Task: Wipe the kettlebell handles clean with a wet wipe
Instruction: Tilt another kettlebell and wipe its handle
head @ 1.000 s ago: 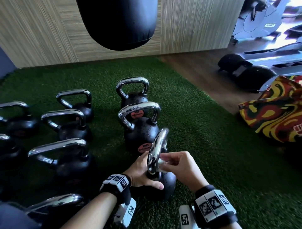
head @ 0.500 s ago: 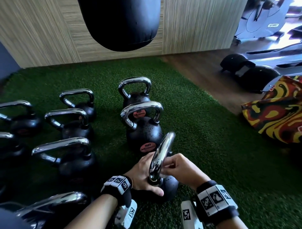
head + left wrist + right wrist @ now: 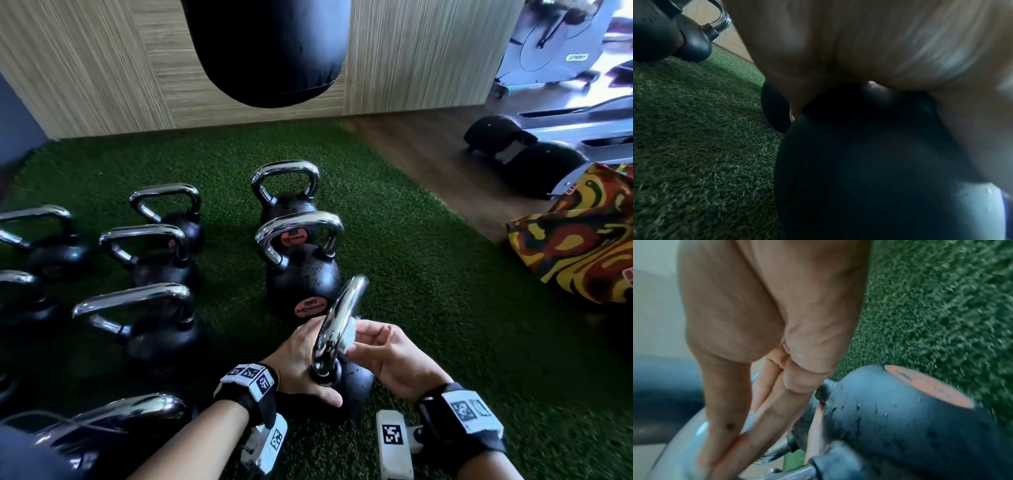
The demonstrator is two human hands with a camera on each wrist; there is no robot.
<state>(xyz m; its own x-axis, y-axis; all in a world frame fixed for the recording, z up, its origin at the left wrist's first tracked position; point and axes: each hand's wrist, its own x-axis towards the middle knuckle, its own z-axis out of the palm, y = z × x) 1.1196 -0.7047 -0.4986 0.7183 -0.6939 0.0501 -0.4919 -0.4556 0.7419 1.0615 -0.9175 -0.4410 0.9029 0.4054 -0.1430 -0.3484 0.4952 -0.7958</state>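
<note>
Our left hand (image 3: pixel 298 363) clasps the black round iron kettlebell (image 3: pixel 356 382) at the base of its curved chrome handle (image 3: pixel 337 318). It stands on green artificial turf (image 3: pixel 445 308). Our right hand (image 3: pixel 387 356) pinches a crumpled white wet wipe (image 3: pixel 347 334) against the handle's right side.

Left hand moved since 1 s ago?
No. The left hand still holds the kettlebell body, thumb just below the handle base, as before.
</note>
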